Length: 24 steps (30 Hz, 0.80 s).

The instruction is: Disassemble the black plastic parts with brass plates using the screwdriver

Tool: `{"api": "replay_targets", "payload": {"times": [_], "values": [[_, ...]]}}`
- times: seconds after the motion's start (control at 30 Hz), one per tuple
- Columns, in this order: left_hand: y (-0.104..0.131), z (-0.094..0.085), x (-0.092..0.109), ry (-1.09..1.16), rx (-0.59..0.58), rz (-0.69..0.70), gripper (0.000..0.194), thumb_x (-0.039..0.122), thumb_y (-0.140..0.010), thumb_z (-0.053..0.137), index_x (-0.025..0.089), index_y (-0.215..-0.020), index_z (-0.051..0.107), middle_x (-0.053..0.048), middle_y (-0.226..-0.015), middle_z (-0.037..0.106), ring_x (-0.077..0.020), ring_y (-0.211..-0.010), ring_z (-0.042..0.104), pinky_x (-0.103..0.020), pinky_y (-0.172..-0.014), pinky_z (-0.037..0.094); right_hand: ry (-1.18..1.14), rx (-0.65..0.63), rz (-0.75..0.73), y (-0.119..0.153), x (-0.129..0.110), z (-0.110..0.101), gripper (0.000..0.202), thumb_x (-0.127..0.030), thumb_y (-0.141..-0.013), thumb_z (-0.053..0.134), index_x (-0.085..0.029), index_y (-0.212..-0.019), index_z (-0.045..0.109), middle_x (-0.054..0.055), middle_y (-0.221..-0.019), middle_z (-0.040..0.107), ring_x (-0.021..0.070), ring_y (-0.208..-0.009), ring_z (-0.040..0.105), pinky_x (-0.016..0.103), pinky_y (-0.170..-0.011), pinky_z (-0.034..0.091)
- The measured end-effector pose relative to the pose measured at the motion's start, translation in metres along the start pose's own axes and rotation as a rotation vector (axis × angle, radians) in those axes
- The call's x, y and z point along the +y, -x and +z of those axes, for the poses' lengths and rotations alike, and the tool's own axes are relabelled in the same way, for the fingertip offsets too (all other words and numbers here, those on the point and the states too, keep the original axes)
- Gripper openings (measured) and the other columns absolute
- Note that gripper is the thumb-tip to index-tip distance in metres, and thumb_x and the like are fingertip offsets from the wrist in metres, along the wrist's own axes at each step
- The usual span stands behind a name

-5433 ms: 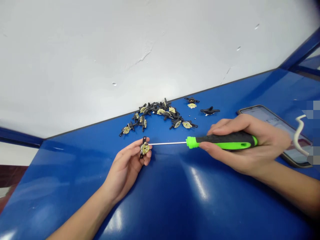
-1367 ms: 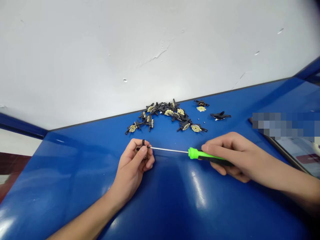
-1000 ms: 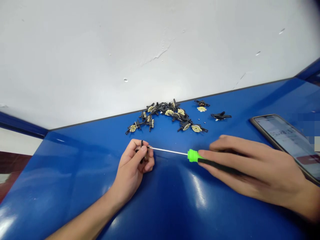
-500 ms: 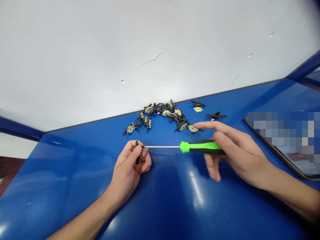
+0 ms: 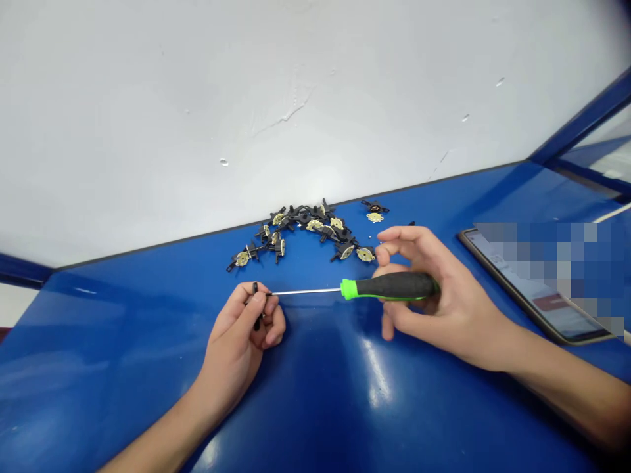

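Note:
My left hand [image 5: 246,325] pinches a small black plastic part [image 5: 256,306] between thumb and fingers, which hide much of it. A screwdriver [image 5: 394,286] with a green and black handle lies level, its thin metal shaft reaching to the part; the tip is hidden at the fingers. Around the handle is my right hand [image 5: 453,309], the butt against the palm, the thumb below it and the index finger raised off it. Beyond the hands, a pile of similar black parts with brass-coloured discs [image 5: 314,225] lies on the table.
The blue table [image 5: 148,341] meets a white wall [image 5: 276,98] at the back. One black part with a disc [image 5: 375,211] lies right of the pile. A phone or tablet [image 5: 537,289], its screen partly blurred out, rests to the right of my right hand.
My right hand has turned around the screwdriver handle, which now shows more of its black side. My left hand keeps its pinch. The whole view has shifted slightly right.

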<state>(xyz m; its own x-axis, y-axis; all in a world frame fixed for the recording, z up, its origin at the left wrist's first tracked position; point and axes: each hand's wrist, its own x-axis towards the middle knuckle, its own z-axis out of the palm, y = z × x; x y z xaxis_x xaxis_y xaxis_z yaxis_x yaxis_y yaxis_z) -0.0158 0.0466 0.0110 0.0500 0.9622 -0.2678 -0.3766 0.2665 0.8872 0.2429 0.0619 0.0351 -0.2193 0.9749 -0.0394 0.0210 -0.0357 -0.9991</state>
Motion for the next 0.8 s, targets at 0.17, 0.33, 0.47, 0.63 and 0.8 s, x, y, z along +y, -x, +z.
{"api": "replay_targets", "payload": {"times": [0.17, 0.33, 0.47, 0.63, 0.8], "values": [[0.000, 0.000, 0.000, 0.010, -0.010, -0.015, 0.018, 0.028, -0.093, 0.067, 0.018, -0.086, 0.054, 0.004, -0.071, 0.050, -0.0069, -0.050, 0.044, -0.022, -0.049, 0.029, 0.039, -0.096, 0.255, -0.002, 0.001, -0.004, 0.039, -0.055, -0.094, 0.062, -0.023, -0.115, 0.053, -0.004, -0.064, 0.061, 0.0104, -0.027, 0.050, 0.019, -0.023, 0.035], [-0.002, 0.000, 0.000, 0.021, -0.020, -0.020, 0.019, 0.028, -0.094, 0.066, 0.018, -0.086, 0.052, 0.004, -0.072, 0.050, -0.0069, -0.050, 0.044, -0.022, -0.050, 0.028, 0.135, 0.003, -0.021, -0.002, 0.000, -0.003, 0.071, -0.031, -0.070, 0.090, -0.031, -0.128, 0.049, 0.003, -0.108, 0.067, 0.0135, -0.058, 0.070, 0.027, -0.050, 0.061], [-0.002, 0.001, 0.000, 0.012, -0.025, -0.019, 0.018, 0.027, -0.095, 0.064, 0.019, -0.086, 0.052, 0.004, -0.072, 0.050, -0.0073, -0.050, 0.044, -0.023, -0.050, 0.028, 0.123, -0.127, 0.235, -0.005, 0.003, -0.004, 0.042, -0.058, -0.093, 0.062, -0.020, -0.111, 0.059, -0.001, -0.067, 0.065, 0.0120, -0.034, 0.055, 0.025, -0.032, 0.045], [0.000, 0.000, 0.000, -0.015, -0.018, -0.027, 0.018, 0.027, -0.097, 0.060, 0.018, -0.085, 0.051, 0.004, -0.072, 0.050, -0.0072, -0.050, 0.044, -0.022, -0.050, 0.028, 0.157, -0.002, 0.036, -0.011, 0.010, -0.009, 0.067, -0.034, -0.062, 0.095, -0.026, -0.117, 0.058, 0.000, -0.093, 0.065, 0.0148, -0.073, 0.068, 0.024, -0.062, 0.058], [-0.001, -0.001, -0.002, -0.030, -0.052, -0.028, 0.018, 0.028, -0.098, 0.060, 0.017, -0.085, 0.053, 0.004, -0.072, 0.051, -0.0074, -0.051, 0.045, -0.022, -0.050, 0.029, 0.010, -0.186, 0.377, -0.013, 0.011, -0.005, 0.054, -0.042, -0.068, 0.091, -0.018, -0.108, 0.063, 0.004, -0.087, 0.069, 0.0085, -0.046, 0.053, 0.021, -0.034, 0.040]]}}
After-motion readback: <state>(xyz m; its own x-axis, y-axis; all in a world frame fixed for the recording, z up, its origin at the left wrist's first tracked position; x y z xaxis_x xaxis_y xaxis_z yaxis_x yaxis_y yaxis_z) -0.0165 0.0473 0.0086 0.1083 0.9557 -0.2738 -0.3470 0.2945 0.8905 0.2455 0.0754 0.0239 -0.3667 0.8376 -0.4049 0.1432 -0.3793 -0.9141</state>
